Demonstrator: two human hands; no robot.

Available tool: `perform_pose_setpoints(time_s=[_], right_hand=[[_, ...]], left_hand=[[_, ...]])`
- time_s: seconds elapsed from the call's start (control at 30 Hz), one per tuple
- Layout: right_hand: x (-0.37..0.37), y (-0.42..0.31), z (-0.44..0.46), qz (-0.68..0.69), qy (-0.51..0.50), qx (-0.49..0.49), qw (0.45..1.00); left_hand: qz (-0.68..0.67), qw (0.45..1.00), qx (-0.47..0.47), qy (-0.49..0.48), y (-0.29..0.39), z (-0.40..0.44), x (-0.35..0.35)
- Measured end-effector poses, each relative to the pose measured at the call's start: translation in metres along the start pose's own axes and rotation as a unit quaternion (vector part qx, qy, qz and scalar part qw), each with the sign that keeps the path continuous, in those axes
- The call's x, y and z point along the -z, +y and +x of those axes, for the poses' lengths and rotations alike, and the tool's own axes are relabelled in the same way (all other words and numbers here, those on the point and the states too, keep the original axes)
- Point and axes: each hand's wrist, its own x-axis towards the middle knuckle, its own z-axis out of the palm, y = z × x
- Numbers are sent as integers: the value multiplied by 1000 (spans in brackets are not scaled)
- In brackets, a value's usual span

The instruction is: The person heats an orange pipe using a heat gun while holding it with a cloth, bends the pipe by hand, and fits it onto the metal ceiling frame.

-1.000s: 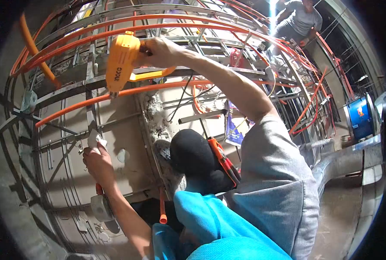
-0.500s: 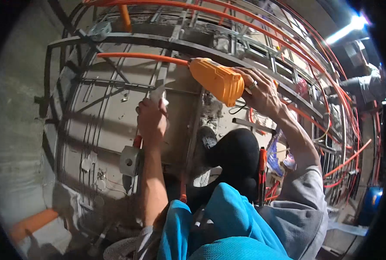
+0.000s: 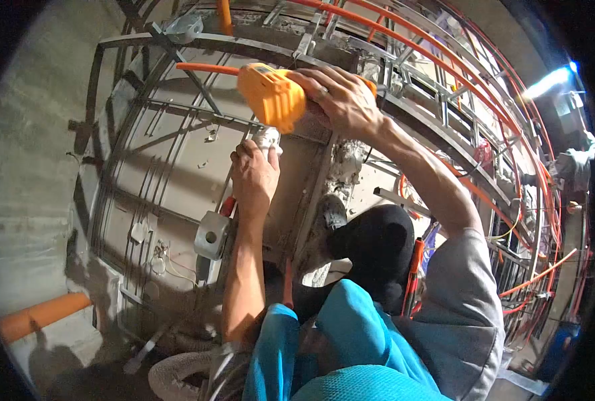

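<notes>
My right hand [image 3: 341, 100] is wrapped round the handle of a yellow-orange power tool [image 3: 270, 97], held over the metal framing. Just below the tool, my left hand [image 3: 254, 170] has its fingers closed on a crumpled white piece [image 3: 266, 139]. The tool's body is close above that piece; whether they touch I cannot tell, and its front end is hard to make out. Beyond the tool an orange conduit [image 3: 207, 68] sticks out to the left. A grey box with a round hole [image 3: 212, 235] sits beside my left forearm.
Metal bars [image 3: 197, 110] cross the area ahead. Orange conduits [image 3: 411, 47] run along the top and right. A thick orange pipe [image 3: 43, 317] lies at the lower left. A red and black tool [image 3: 413, 277] is by my right knee. Someone's grey clothing [image 3: 573, 167] shows at the far right.
The view has swung right and tilted down. The yellow-orange tool has turned and come nearer to my left hand, over the white piece. Both hands keep their hold.
</notes>
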Motion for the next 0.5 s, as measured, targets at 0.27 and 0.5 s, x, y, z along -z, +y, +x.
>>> perform_pose_setpoints(time_s=[0.27, 0.5], right_hand=[[-27, 52, 112, 37, -139, -250, 958], [1, 106, 100, 149, -148, -246, 946]], left_hand=[[19, 999, -31, 22, 0, 0, 3], [-7, 999, -33, 34, 1, 0, 6]])
